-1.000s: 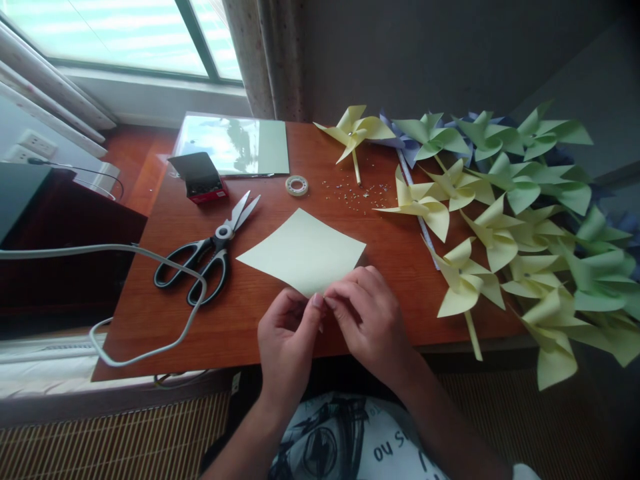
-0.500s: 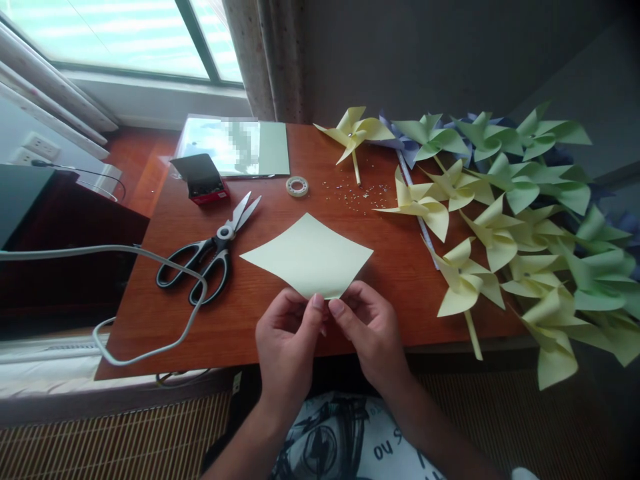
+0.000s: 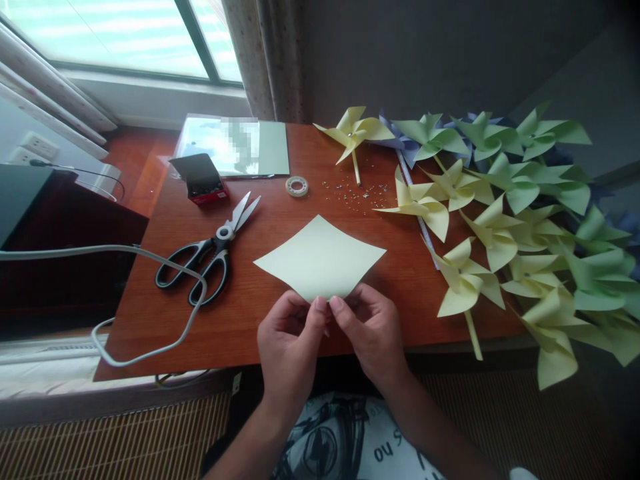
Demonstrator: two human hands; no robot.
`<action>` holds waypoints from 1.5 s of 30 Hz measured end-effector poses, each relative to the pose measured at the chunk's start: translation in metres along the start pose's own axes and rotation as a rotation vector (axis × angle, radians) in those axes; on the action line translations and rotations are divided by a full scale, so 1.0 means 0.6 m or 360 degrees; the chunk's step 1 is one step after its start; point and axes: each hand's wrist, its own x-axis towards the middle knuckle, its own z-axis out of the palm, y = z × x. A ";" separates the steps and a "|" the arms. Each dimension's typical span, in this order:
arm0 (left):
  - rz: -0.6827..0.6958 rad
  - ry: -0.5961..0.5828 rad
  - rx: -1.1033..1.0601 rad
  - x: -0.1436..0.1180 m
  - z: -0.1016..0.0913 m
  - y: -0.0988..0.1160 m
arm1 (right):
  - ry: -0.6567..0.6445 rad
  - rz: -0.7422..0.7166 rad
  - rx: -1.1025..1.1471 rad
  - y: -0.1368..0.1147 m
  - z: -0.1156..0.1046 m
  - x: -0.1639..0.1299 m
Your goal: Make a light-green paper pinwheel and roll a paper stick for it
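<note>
A pale yellow sheet of paper (image 3: 320,257) is held up in front of me like a diamond, one corner pointing away. Its near edge is pinched by my left hand (image 3: 290,337) and my right hand (image 3: 373,333), whose thumbs lie close together on top. The fingers beneath the paper are partly hidden, and its near corner is bent or rolled out of sight. To the left lie open scissors (image 3: 215,250) with black and white handles. Beyond the paper rests a roll of tape (image 3: 297,187).
Yellow, green and purple paper pinwheels (image 3: 500,227) crowd the table's right side. Small scraps (image 3: 365,193) are scattered near a patterned ruler-like strip (image 3: 430,243). An open red box (image 3: 207,190) and a paper pack (image 3: 274,148) stand at the back left. A white cable (image 3: 150,252) crosses the scissor handles.
The sheet has shifted slightly to the right in my hands. Both hands keep their pinch at the near edge and have hardly moved.
</note>
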 end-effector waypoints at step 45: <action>-0.0043 -0.0007 0.0085 0.007 0.000 0.007 | -0.0061 -0.0037 -0.0109 0.000 -0.016 0.001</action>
